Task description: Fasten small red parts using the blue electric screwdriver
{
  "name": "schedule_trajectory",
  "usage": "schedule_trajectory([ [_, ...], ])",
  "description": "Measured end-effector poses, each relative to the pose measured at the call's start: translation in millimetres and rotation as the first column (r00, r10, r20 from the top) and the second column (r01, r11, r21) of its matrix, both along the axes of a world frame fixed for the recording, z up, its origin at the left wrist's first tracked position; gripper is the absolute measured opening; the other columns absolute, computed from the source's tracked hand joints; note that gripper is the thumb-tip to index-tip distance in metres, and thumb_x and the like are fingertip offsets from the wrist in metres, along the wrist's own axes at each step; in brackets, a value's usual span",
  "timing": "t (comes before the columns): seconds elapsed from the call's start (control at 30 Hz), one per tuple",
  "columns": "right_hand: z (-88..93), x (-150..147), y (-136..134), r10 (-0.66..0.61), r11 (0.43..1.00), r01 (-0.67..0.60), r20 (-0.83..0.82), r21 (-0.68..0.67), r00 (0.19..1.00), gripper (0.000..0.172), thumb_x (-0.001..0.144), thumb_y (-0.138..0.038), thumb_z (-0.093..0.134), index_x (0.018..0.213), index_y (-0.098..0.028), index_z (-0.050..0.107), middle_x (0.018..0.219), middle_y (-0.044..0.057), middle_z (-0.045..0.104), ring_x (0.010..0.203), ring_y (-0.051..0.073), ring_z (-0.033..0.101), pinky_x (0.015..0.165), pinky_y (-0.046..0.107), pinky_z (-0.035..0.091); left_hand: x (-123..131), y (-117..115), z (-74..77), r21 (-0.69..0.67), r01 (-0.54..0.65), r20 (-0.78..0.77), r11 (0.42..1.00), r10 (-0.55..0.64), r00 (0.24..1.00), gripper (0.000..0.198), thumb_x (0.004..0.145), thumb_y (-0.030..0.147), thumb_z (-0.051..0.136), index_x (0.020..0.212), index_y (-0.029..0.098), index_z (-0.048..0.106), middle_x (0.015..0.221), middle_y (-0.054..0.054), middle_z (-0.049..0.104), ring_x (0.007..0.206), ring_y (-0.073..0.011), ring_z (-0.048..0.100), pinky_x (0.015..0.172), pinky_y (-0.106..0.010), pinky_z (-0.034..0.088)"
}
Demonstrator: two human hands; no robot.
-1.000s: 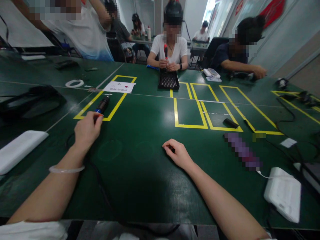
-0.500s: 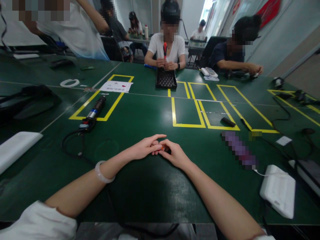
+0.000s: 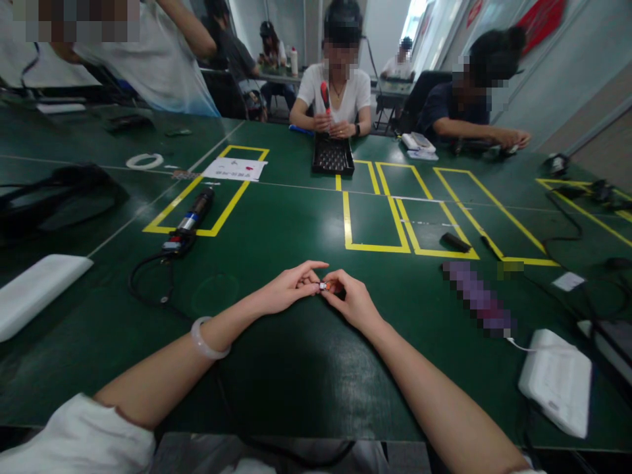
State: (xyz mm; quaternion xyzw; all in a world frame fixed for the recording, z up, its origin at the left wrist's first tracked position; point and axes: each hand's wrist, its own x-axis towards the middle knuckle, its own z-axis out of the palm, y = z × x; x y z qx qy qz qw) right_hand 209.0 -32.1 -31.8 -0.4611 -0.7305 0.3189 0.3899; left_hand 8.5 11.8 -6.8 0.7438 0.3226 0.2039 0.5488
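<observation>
Above the green table [image 3: 296,368], both hands meet at a small white-and-orange piece [image 3: 324,286], too small for me to name its kind. My left hand [image 3: 289,288] pinches its left side between thumb and fingers, while the index finger stretches out above it. On the other side, my right hand [image 3: 353,297] grips the orange end with thumb and curled fingers. Part of the piece is hidden by the fingertips. A pale bracelet [image 3: 200,339] rings my left wrist.
Yellow tape outlines [image 3: 378,249] mark the table ahead. A black cylindrical tool [image 3: 192,217] with a cable lies left, beyond a white slab [image 3: 44,289]. A white power bank [image 3: 555,382] lies right. Opposite, a person holds a red-handled screwdriver [image 3: 324,97] over a black tray [image 3: 316,170].
The fingers have shifted around the piece, so its white part now shows between the hands; before, only red-orange was visible. The whole view has shifted slightly.
</observation>
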Motion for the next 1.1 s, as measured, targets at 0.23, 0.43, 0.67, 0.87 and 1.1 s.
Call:
schedule_trajectory([
  [0.23,1.4,3,1,-0.007,0.991,-0.006,-0.100,-0.131,0.995,0.016,0.092,-0.033,0.057,0.092,-0.019,0.064,0.079,0.002,0.071,0.070,0.015,0.064,0.067,0.025,0.047,-1,-3,4.8,0.095,-0.017,-0.021,0.995,0.019,1.000,0.044,0.093,0.038,0.052,0.132,0.019,0.046,0.092,-0.003,0.061,0.084,-0.0136,0.060,0.078,-0.027,0.047],
  [0.43,0.9,5,2,0.014,0.989,-0.028,-0.096,-0.144,0.995,0.036,0.098,-0.040,0.046,0.075,-0.019,0.063,0.070,0.001,0.069,0.068,0.015,0.062,0.071,0.025,0.045,1,-7,7.7,0.227,-0.030,-0.062,0.973,0.046,0.997,0.030,0.089,0.035,0.057,0.113,0.017,0.056,0.097,-0.004,0.065,0.088,-0.0142,0.062,0.081,-0.028,0.048],
  [0.67,1.5,6,2,0.032,0.986,-0.044,-0.080,-0.158,0.996,0.041,0.099,-0.042,0.044,0.070,-0.019,0.061,0.067,0.000,0.067,0.065,0.014,0.059,0.073,0.026,0.044,3,-9,9.5,0.246,-0.030,-0.068,0.969,0.048,0.997,0.026,0.089,0.034,0.058,0.108,0.017,0.058,0.095,-0.003,0.066,0.086,-0.0137,0.062,0.081,-0.027,0.049],
  [0.87,-1.3,3,1,0.011,0.983,-0.054,-0.241,-0.176,0.971,0.020,0.093,-0.038,0.055,0.102,-0.020,0.058,0.078,0.000,0.066,0.072,0.014,0.062,0.071,0.027,0.047,3,-9,10.6,0.276,-0.058,-0.094,0.959,0.087,0.992,0.025,0.092,0.038,0.053,0.104,0.017,0.059,0.094,-0.003,0.065,0.087,-0.0141,0.062,0.080,-0.027,0.049],
  [1.1,-2.4,1,2,0.019,0.990,-0.053,-0.240,-0.133,0.970,0.013,0.086,-0.028,0.062,0.096,-0.020,0.058,0.082,0.001,0.063,0.074,0.014,0.059,0.072,0.028,0.047,-3,-1,16.5,0.319,-0.013,-0.181,0.948,0.075,0.981,0.032,0.093,0.045,0.047,0.105,0.018,0.060,0.098,-0.004,0.066,0.089,-0.0155,0.063,0.081,-0.028,0.050],
])
